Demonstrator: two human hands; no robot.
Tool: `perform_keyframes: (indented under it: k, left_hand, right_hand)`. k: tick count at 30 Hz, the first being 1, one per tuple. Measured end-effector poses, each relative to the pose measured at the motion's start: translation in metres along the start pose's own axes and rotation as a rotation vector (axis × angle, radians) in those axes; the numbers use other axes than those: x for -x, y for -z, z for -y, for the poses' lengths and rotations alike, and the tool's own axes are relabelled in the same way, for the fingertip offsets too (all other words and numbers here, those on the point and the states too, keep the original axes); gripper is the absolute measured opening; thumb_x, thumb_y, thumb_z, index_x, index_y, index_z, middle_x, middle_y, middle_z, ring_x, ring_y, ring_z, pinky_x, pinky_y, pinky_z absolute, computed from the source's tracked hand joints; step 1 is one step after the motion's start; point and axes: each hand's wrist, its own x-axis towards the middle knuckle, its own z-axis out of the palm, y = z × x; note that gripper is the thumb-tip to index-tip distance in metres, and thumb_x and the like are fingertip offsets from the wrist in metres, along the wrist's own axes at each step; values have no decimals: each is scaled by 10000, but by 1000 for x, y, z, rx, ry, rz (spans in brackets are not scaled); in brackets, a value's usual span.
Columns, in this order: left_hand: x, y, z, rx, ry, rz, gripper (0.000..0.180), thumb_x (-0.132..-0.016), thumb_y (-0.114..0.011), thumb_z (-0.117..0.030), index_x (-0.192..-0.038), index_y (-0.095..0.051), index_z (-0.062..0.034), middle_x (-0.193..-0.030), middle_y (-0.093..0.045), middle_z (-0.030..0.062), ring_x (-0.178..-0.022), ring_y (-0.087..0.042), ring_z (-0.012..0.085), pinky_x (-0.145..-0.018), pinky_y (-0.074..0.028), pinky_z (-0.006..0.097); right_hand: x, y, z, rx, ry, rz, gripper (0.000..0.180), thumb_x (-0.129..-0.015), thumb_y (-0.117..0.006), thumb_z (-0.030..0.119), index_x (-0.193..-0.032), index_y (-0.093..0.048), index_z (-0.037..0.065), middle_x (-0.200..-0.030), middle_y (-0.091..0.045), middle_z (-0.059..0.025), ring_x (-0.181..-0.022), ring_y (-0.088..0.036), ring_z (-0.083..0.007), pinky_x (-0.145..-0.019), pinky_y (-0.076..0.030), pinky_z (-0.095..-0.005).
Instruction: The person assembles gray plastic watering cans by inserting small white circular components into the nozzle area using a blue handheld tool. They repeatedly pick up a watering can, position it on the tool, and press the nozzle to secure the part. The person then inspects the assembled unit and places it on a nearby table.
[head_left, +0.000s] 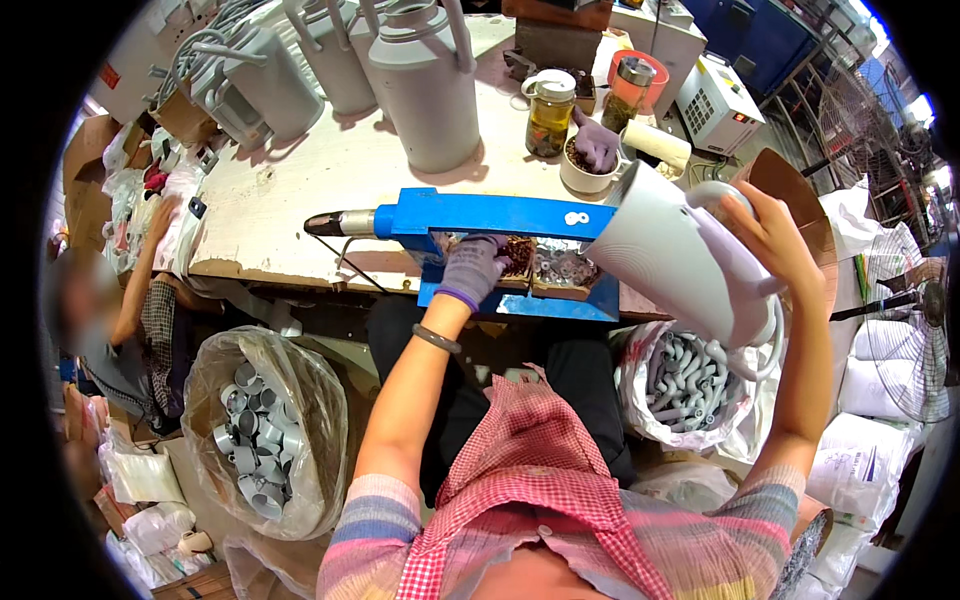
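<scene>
My right hand [765,235] is closed round the handle of a grey plastic watering can [665,255]. The can is tilted, its rounded end against the right end of a blue metal stand [490,212]. My left hand [474,268], in a thin purple-grey glove, reaches into a compartment of small brown screws [517,256] under the stand's top bar. Its fingers are bunched among them; whatever they hold is too small to make out. Beside the screws lies a tray of shiny metal pieces [567,265]. A pointed metal tool nose [335,222] sticks out of the stand's left end.
More grey cans [420,90] stand at the back of the table. Two lidded jars [551,112] and a white cup [588,172] holding a purple glove are behind the stand. Bags of grey parts [262,440] and curved grey pieces [690,380] flank my legs. Another person [110,320] sits left.
</scene>
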Motion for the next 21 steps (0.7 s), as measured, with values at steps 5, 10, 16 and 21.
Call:
perform_keyframes:
  k: [5, 10, 16, 21]
  left_hand:
    - [17, 2, 5, 97, -137, -215, 219, -828, -727, -224, -955, -719, -46, -907, -709, 144, -845, -663, 308, -804, -515, 397]
    - [27, 16, -4, 299, -63, -363, 217, -837, -690, -213, -937, -693, -21, -877, -691, 186, -832, -660, 351, -766, -524, 421]
    - [52, 18, -25, 800, 8, -308, 200, -809, -774, -144, -923, -712, 9, -869, -698, 94, -788, -657, 169, -737, -525, 302]
    - [20, 65, -114, 1007, -217, -105, 109, -861, -732, -56, -957, -720, -5, -853, -693, 30, -773, -619, 81, -708, -507, 230]
  right_hand:
    - [57, 2, -50, -136, -137, -123, 306, -999, -576, 290, -1003, -603, -15, -656, -440, -65, -621, -377, -103, -554, -364, -291]
    - [82, -7, -65, -275, -249, -173, 284, -1008, -565, 273, -998, -615, -7, -650, -417, 8, -603, -344, -61, -522, -309, -259]
    - [105, -19, -92, -266, -159, -324, 252, -979, -597, 239, -1020, -624, -9, -668, -473, -17, -627, -396, -80, -563, -355, -271]
    - [112, -8, -91, -292, -286, -273, 255, -959, -620, 235, -1023, -630, -11, -724, -578, -65, -665, -471, -117, -639, -439, -287]
